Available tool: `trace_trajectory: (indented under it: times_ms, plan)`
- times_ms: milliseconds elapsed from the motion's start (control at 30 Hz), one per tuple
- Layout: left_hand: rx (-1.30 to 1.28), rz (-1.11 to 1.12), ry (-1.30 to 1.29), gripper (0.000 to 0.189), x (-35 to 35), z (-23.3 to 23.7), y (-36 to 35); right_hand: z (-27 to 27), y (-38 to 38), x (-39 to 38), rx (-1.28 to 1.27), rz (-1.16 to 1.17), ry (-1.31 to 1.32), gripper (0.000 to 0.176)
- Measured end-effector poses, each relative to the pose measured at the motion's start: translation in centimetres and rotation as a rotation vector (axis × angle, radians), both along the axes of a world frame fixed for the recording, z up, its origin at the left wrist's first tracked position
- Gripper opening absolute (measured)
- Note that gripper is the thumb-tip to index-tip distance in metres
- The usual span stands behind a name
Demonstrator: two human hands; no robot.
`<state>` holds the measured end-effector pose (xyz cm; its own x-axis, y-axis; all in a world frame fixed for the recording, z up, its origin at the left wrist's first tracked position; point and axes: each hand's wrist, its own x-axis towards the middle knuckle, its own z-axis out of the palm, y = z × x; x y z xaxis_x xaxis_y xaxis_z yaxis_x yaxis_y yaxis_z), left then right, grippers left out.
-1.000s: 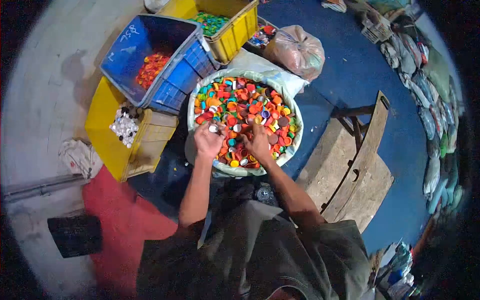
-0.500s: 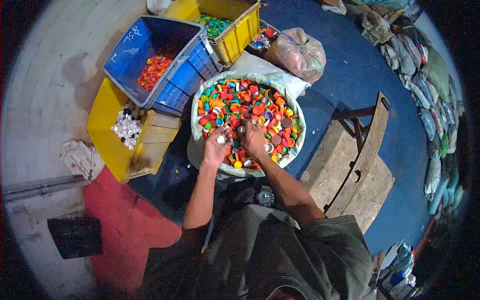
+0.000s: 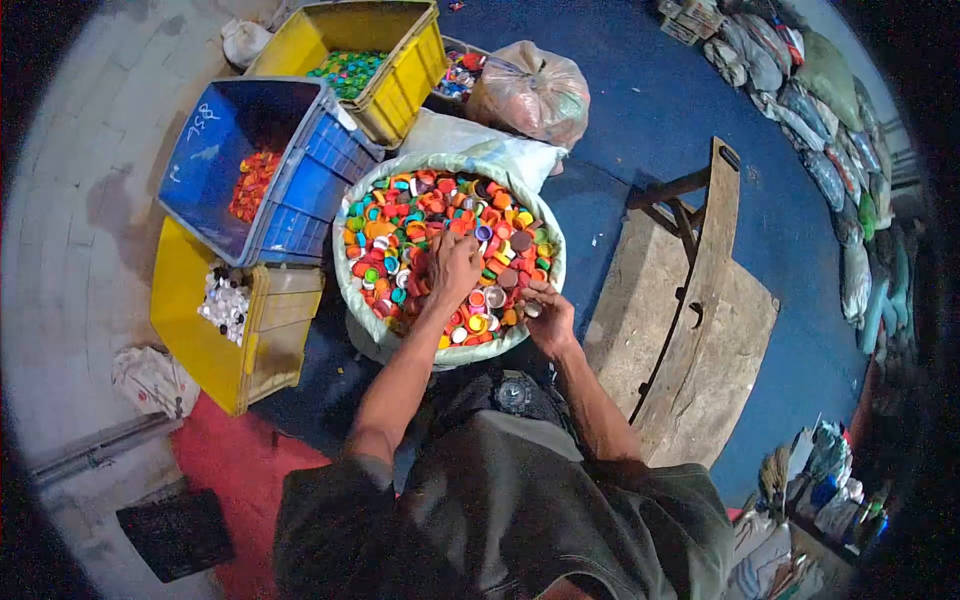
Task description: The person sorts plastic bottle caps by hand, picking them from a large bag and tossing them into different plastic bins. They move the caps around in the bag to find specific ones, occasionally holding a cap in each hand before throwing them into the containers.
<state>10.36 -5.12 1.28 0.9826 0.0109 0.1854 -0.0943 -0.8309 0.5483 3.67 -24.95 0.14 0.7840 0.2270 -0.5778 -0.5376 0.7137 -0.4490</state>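
A round sack (image 3: 350,318) with a rolled pale rim stands in front of me, full of loose plastic bottle caps (image 3: 520,242) in many colours, mostly red and orange. My left hand (image 3: 457,268) rests over the middle of the caps. Its fingers curl down among them, and whatever they pinch is hidden. At the near right edge of the heap, my right hand (image 3: 550,322) is curled closed with a white bottle cap (image 3: 532,310) in its fingers.
Left of the sack are a blue crate (image 3: 310,190) of red-orange caps and a yellow crate (image 3: 285,330) of white and dark caps. Behind stand another yellow crate (image 3: 415,75) with green caps and a tied bag (image 3: 535,95). A wooden bench (image 3: 690,320) lies right.
My left hand has moved from the near edge up to the middle of the heap. My right hand has drawn back to the near right rim. The view has shifted rightward.
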Motion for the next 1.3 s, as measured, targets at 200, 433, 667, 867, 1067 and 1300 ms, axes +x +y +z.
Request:
trace_trajectory:
  times_ms: [200, 433, 667, 867, 1067, 1300]
  plan:
    - [0.125, 0.081, 0.04, 0.011, 0.9, -1.8, -1.4, 0.5, -1.5, -0.5, -0.018, -0.058, 0.04, 0.032]
    - [0.145, 0.145, 0.1, 0.01, 0.7, -2.3, -1.9, 1.2, -1.3, -0.1, -0.072, -0.035, 0.05, 0.027]
    - [0.067, 0.164, 0.133, 0.009, 0.1, -2.0, -2.1, 0.5, -1.5, 0.7, -0.136, 0.047, 0.021, 0.024]
    - [-0.714, 0.222, 0.339, 0.018, -0.4, -2.2, 0.4, -1.1, 0.2, 2.0, -0.855, 0.267, -0.507, 0.042]
    - [-1.507, 0.31, 0.648, 0.024, -3.4, 2.0, 2.0, 6.5, 4.2, 5.3, -1.073, 0.42, -0.854, 0.074]
    - [-1.367, 0.32, 0.466, 0.029, -5.4, 2.7, 2.6, 6.3, 6.1, 5.7, -1.079, 0.454, -0.885, 0.053]
